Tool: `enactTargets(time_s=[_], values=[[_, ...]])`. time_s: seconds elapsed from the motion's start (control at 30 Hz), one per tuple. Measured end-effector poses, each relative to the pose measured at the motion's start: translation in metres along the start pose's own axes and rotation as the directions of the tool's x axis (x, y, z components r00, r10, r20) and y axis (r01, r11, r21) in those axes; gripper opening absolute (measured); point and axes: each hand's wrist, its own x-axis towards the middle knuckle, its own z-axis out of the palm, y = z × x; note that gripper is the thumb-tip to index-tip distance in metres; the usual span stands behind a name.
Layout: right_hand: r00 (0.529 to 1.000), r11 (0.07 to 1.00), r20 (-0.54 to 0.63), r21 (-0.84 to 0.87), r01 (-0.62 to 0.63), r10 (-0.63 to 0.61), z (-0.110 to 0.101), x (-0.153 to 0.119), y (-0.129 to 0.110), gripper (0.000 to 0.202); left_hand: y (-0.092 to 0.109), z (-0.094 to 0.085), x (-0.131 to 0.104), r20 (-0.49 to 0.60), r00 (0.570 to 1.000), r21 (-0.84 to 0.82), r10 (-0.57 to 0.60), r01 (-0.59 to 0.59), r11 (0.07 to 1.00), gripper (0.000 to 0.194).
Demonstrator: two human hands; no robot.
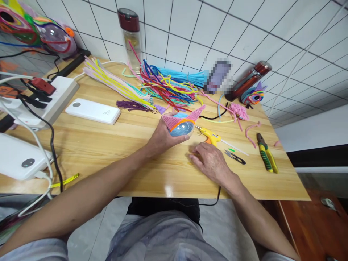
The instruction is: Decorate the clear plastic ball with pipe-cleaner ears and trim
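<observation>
My left hand (163, 137) is closed around a clear plastic ball (182, 128), with the thumb across its front. Orange trim (178, 123) edges the top of the ball, and two pink pipe-cleaner ears (172, 122) stick up. My right hand (210, 161) lies palm down with curled fingers over the handle of a yellow hot glue gun (213, 137). Its nozzle points toward the ball; the handle is mostly hidden under the hand. Beside that hand lie black thread snips (235, 157) and a small green piece (231, 149).
Bundled pipe cleaners (168, 87) spread along the back. Pliers (265, 154) lie at the right; a red flask (248, 79) and a small decorated ball (253, 96) stand behind. Power banks (92, 111) and a power strip (58, 99) with cables occupy the left.
</observation>
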Motion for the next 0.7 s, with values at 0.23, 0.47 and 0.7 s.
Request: enactTargets(time_s=[0.23, 0.47, 0.7], values=[[0.997, 0.999, 0.064, 0.006, -0.038, 0.037, 0.005, -0.004, 0.001, 0.016, 0.002, 0.000, 0.000, -0.004, 1.000, -0.017, -0.013, 0.013, 1.000, 0.093], [0.866, 0.935, -0.355, 0.088, -0.344, 0.352, -0.018, -0.015, 0.116, 0.015, -0.001, -0.001, -0.001, 0.021, 1.000, -0.008, -0.022, 0.023, 1.000, 0.094], [0.899, 0.955, -0.333, 0.021, -0.295, 0.285, -0.009, -0.012, 0.133, 0.022, -0.001, 0.001, 0.000, 0.014, 0.999, 0.004, -0.034, 0.034, 0.999, 0.092]])
